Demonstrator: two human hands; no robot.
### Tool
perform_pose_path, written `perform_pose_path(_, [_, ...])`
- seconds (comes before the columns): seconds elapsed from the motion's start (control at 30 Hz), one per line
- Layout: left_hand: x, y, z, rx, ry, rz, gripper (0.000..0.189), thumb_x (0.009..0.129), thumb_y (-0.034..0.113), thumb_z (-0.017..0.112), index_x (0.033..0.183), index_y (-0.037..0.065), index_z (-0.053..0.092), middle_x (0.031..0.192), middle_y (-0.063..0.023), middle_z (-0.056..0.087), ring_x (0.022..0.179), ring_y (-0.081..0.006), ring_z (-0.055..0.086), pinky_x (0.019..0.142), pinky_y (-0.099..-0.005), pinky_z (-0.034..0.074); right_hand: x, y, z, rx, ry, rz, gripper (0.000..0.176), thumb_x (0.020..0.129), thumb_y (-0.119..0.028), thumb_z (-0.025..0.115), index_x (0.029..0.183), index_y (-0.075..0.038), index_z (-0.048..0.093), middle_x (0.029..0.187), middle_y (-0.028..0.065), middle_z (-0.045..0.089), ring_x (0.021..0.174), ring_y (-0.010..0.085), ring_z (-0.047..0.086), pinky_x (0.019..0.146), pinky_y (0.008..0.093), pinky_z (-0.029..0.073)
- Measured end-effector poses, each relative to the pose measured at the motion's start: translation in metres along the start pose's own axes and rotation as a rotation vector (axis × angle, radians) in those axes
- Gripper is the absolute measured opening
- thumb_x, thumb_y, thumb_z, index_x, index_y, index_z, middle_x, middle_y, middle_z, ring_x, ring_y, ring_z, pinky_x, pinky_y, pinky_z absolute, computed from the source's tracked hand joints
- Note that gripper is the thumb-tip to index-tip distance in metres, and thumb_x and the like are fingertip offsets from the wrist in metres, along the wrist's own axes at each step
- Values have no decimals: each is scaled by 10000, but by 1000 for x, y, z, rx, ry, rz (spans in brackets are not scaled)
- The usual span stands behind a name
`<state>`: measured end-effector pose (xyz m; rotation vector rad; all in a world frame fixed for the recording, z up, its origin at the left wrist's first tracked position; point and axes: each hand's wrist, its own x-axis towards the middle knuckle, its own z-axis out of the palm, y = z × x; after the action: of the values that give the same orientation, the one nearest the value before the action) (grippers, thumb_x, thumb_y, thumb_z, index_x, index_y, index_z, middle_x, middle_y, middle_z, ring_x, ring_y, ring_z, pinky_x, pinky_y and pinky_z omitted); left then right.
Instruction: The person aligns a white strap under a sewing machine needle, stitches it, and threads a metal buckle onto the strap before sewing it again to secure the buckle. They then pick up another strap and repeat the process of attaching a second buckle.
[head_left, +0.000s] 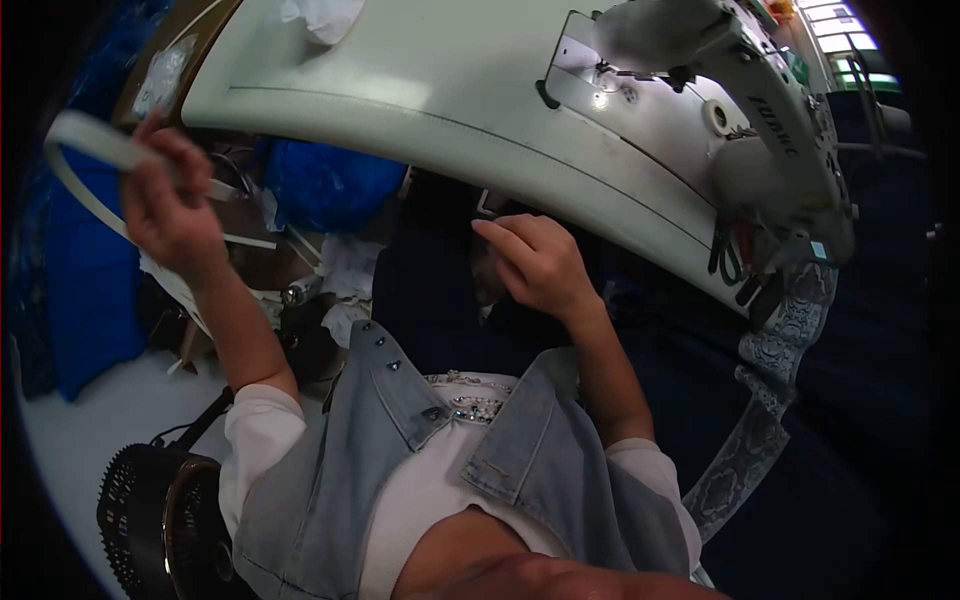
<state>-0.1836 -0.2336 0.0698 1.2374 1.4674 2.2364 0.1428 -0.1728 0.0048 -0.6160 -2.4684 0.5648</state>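
Raised at the left, my left hand (172,205) is closed on a white strip (95,138), which bends in a loop beyond the fingers and is partly smeared by motion. My right hand (540,265) is over my dark-clothed lap, just below the table's front edge. Its fingers are curled and pressed together; what they hold, if anything, is hidden. Close to those fingertips shows a small pale-edged piece (487,205) against the dark cloth.
A sewing machine (770,130) stands on the white table (400,75) at the right. Snakeskin-patterned strips (745,455) hang from its side. Scissors (735,250) lie by the table edge. Blue plastic bags (330,185) and crumpled white material (350,270) sit below; a black perforated object (165,515) stands lower left.
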Motion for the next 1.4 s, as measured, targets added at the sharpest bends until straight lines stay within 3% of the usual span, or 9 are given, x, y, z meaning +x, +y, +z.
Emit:
perform_pose_path(0.13, [-47, 2, 116, -327, -591, -570, 306, 1000, 218, 397, 1171, 12, 545, 748, 27, 470, 564, -35, 383, 500, -170, 305, -4, -6, -7, 187, 260, 167, 224, 767, -18, 634, 991, -26, 633, 850, 100, 621, 716, 259, 616, 617, 335, 490])
perform_pose_path(0.3, [-128, -42, 180, -537, -600, -1206, 334, 992, 261, 421, 1138, -13, 545, 718, 40, 412, 549, -39, 349, 492, -169, 294, -36, 0, -13, 306, 445, 409, 169, 824, 5, 588, 988, 0, 628, 861, 117, 627, 751, 227, 628, 668, 295, 493])
perform_pose_path(0.57, [-164, -45, 175, -475, -517, -1210, 180, 926, 173, 555, 984, 7, 593, 736, -19, 580, 569, -54, 459, 525, -184, 379, -57, 13, 0, 383, 409, 540, 144, 860, -16, 571, 992, 17, 618, 880, 95, 642, 791, 154, 630, 709, 246, 486])
perform_pose_path(0.63, [-166, -46, 168, -424, -457, -1232, 143, 904, 149, 588, 950, 14, 600, 766, -40, 616, 580, -61, 487, 532, -189, 399, -52, 8, 3, 864, 369, 766, 152, 879, -44, 574, 1009, 30, 599, 882, 82, 651, 744, 141, 625, 680, 239, 490])
perform_pose_path(0.77, [-162, -54, 162, -358, -486, -1126, 166, 873, 132, 621, 990, 15, 614, 817, -34, 636, 588, -48, 486, 512, -183, 382, -58, 18, 16, 816, 148, 749, 181, 904, -99, 564, 1018, 40, 588, 844, 88, 656, 697, 135, 631, 633, 233, 496])
perform_pose_path(0.93, [-109, -54, 163, -447, -352, -1041, 213, 853, 88, 623, 1049, 4, 616, 868, -57, 656, 533, -15, 400, 446, -162, 290, -61, 13, 3, 1486, -15, 761, 275, 949, -193, 498, 981, 64, 591, 769, 127, 656, 662, 149, 652, 598, 238, 520])
perform_pose_path(1.1, [26, -68, 157, -540, -199, -682, 168, 860, 90, 622, 995, -10, 611, 816, -64, 640, 507, -2, 380, 432, -151, 282, -64, 10, -8, 1541, -37, 718, 286, 953, -202, 498, 978, 63, 600, 787, 127, 663, 672, 152, 655, 601, 231, 513])
perform_pose_path(1.23, [123, -159, 151, -422, -575, -651, 197, 858, 111, 642, 997, -29, 623, 791, -29, 611, 473, 5, 322, 408, -128, 231, -62, 2, -10, 1255, -49, 609, 299, 957, -202, 484, 997, 62, 618, 819, 130, 674, 714, 152, 661, 655, 244, 534])
perform_pose_path(1.4, [33, -139, 236, -269, -625, -881, 159, 871, 166, 637, 928, 19, 619, 736, 1, 587, 465, 7, 325, 402, -127, 230, -54, 11, -43, 1166, 166, 374, 300, 898, -76, 544, 1182, 21, 557, 950, 128, 669, 888, 219, 643, 816, 324, 493])
